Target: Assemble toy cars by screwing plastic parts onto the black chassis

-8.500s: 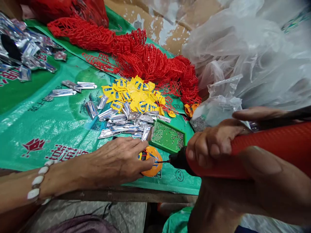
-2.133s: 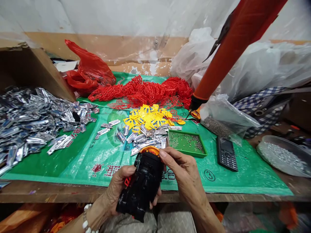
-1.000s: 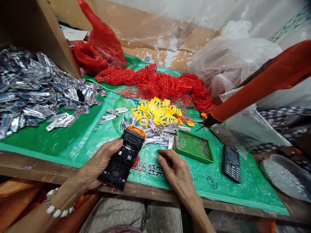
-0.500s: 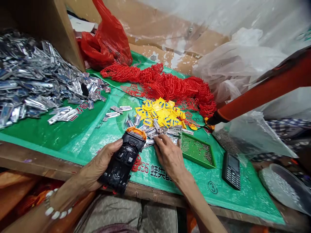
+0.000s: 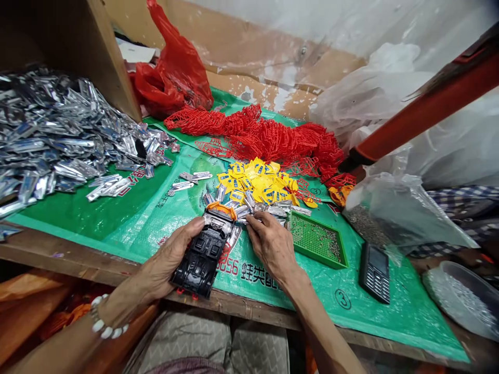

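Observation:
My left hand (image 5: 171, 257) is wrapped round a black toy car body (image 5: 206, 249) with an orange end, which points away from me over the table's front edge. To its right, my right hand (image 5: 273, 246) has its thumb and fingertips pressed together at the small silver pieces (image 5: 278, 209); whatever is between them is too small to make out. Behind these lies a heap of yellow pieces with blue marks (image 5: 259, 179). A green tray (image 5: 345, 249) holding tiny metal parts stands right of my right hand.
A large silver heap (image 5: 50, 135) fills the left. Red plastic frames (image 5: 273, 137) and a red bag (image 5: 175, 72) lie behind. At right are a black phone (image 5: 375, 270), a clear bag (image 5: 409, 208), a bowl (image 5: 460, 296) and a red-and-black tool (image 5: 424, 109) hanging above.
My left hand and the toy car have moved slightly right and up, and the car's underside is turned more upward. The red-and-black tool has swung slightly up and right, off the table.

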Motion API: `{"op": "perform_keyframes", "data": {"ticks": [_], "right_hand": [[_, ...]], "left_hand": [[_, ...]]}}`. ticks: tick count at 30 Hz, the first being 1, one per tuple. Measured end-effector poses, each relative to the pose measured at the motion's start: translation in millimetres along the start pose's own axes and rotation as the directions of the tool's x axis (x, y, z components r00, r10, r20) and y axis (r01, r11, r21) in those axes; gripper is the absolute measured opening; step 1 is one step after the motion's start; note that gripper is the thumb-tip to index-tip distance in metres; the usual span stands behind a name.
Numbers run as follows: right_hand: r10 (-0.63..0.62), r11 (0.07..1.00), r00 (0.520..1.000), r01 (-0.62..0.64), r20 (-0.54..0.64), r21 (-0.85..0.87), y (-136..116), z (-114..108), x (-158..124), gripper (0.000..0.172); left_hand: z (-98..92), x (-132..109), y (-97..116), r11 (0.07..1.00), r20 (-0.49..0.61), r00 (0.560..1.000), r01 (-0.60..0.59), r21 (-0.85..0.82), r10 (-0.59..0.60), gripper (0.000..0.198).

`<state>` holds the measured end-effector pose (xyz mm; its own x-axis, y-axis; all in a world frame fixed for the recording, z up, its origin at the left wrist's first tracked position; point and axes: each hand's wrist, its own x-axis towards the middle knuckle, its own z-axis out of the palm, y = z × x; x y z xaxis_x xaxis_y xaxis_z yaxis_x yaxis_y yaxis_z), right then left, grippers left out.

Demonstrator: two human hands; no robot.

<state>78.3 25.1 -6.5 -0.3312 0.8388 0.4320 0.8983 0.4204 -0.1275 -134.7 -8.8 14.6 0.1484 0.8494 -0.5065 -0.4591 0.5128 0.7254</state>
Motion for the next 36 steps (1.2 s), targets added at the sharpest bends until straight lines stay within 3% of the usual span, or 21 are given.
{"op": "perform_keyframes", "data": {"ticks": [8, 11, 14, 17, 20, 22, 24, 27, 31, 36], "right_hand": [[-0.005, 0.997, 0.99, 0.017, -0.141, 0.081, 5.4, -9.2, -10.6, 0.028], [0.002, 0.992, 0.984, 0.02, -0.177, 0.122, 1.4, -21.6, -33.5, 0.031], [0.028, 0.985, 0.984, 0.003, -0.177, 0.174, -0.3, -34.5, -62.0, 0.031], [0.078, 0.975, 0.985, -0.042, -0.157, 0.219, 5.8, -43.1, -85.2, 0.03], [0.151, 0.961, 0.978, -0.111, -0.146, 0.254, 16.1, -46.7, -99.0, 0.026], [0.196, 0.949, 0.971, -0.153, -0.137, 0.276, 21.0, -47.3, -104.0, 0.024], [0.238, 0.935, 0.963, -0.191, -0.129, 0.298, 22.4, -47.0, -106.8, 0.023], [0.299, 0.913, 0.946, -0.244, -0.127, 0.327, 20.5, -47.0, -109.6, 0.022], [0.334, 0.886, 0.935, -0.269, -0.117, 0.378, 22.1, -52.5, -114.3, 0.018], [0.422, 0.806, 0.901, -0.323, -0.098, 0.496, 29.6, -77.3, -116.1, 0.012]], "left_hand": [[11.4, -6.4, 9.8, 0.999, -0.118, 0.993, 0.017, 0.031, -0.013, 0.07], [21.3, -10.4, 10.7, 0.989, 0.061, 0.998, -0.003, 0.15, -0.007, 0.073], [32.4, -9.9, 10.5, 0.932, 0.254, 0.967, -0.123, 0.341, 0.034, 0.066], [44.3, -3.4, 11.1, 0.739, 0.367, 0.924, -0.321, 0.592, 0.107, 0.059], [56.7, 4.8, 10.6, 0.413, 0.478, 0.877, -0.453, 0.79, 0.05, 0.059], [63.2, 8.2, 8.5, 0.237, 0.546, 0.837, -0.523, 0.819, -0.038, 0.057], [66.7, 9.9, 5.7, 0.122, 0.617, 0.782, -0.607, 0.785, -0.084, 0.053], [65.9, 12.8, 2.8, 0.026, 0.691, 0.72, -0.691, 0.722, -0.061, 0.053], [61.9, 21.6, 3.2, -0.025, 0.729, 0.685, -0.729, 0.684, -0.004, 0.058], [64.6, 26.3, 7.7, -0.036, 0.775, 0.623, -0.781, 0.623, -0.102, 0.065]]}}
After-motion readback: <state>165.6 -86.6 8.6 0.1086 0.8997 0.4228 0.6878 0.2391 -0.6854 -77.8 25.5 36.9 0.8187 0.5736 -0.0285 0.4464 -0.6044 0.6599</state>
